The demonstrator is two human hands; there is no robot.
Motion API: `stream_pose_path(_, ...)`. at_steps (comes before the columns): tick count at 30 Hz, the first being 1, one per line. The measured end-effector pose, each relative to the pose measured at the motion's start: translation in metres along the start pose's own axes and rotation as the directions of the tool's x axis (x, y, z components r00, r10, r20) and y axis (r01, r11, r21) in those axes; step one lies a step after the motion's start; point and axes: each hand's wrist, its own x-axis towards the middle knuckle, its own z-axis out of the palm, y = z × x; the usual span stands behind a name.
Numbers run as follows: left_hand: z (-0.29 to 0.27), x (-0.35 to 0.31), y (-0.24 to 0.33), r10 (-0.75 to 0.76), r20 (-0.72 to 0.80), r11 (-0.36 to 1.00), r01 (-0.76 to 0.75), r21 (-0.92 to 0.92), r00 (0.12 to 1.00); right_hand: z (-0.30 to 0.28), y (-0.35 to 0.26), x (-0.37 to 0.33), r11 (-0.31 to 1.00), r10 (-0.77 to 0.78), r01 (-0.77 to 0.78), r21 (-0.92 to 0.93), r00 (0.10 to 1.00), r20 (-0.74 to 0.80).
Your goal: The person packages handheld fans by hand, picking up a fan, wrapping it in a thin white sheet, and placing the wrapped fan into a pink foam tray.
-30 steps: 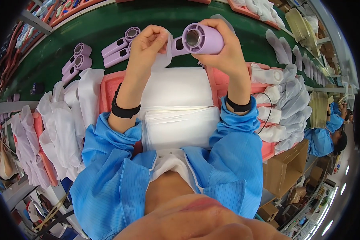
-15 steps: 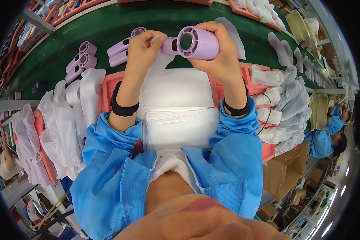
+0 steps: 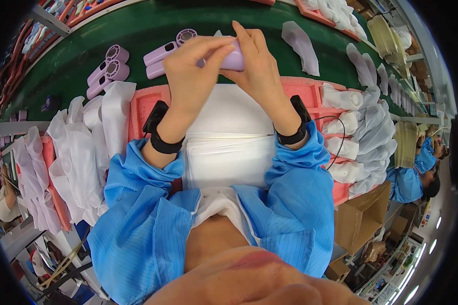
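My right hand curls round the lilac handheld-appliance housing above the green bench; my left hand bends against it, whether pinching I cannot tell; it seems stiff, light, slightly slippery, best held around its round body.

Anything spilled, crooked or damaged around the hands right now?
Nothing visible looks spilled or damaged. The left hand and right hand meet at a purple device, partly hidden by them; the white sheets nearer the body just have slightly uneven edges.

Open cardboard box lower right; blue-clad co-worker beyond.
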Motion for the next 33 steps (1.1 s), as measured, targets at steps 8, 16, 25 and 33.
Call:
stream_pose_path(8, 0.017, -0.010, 0.004, 0.318, -0.087, 0.925, -0.289, 0.247, 0.944, -0.004, -0.001, -0.002, 0.993, 0.103, -0.106, -0.053, 0.993, -0.048)
stream_pose_path(16, 0.000, -0.001, 0.012, -0.058, 0.148, 0.990, 0.038, 0.137, 0.987, 0.002, 0.009, 0.001, 0.973, 0.229, -0.230, 0.014, 0.959, -0.165)
stream_pose_path(25, 0.000, 0.006, -0.023, 0.007, 0.205, 0.995, -0.027, 0.092, 0.979, -0.005, -0.007, -0.001, 0.775, 0.321, -0.320, 0.545, 0.942, 0.096)
stream_pose_path(33, -0.016, 0.016, -0.024, 0.054, 0.228, 0.755, 0.110, -0.646, 0.972, 0.006, 0.006, -0.004, 0.826, 0.170, -0.304, 0.474, 0.937, 0.305)
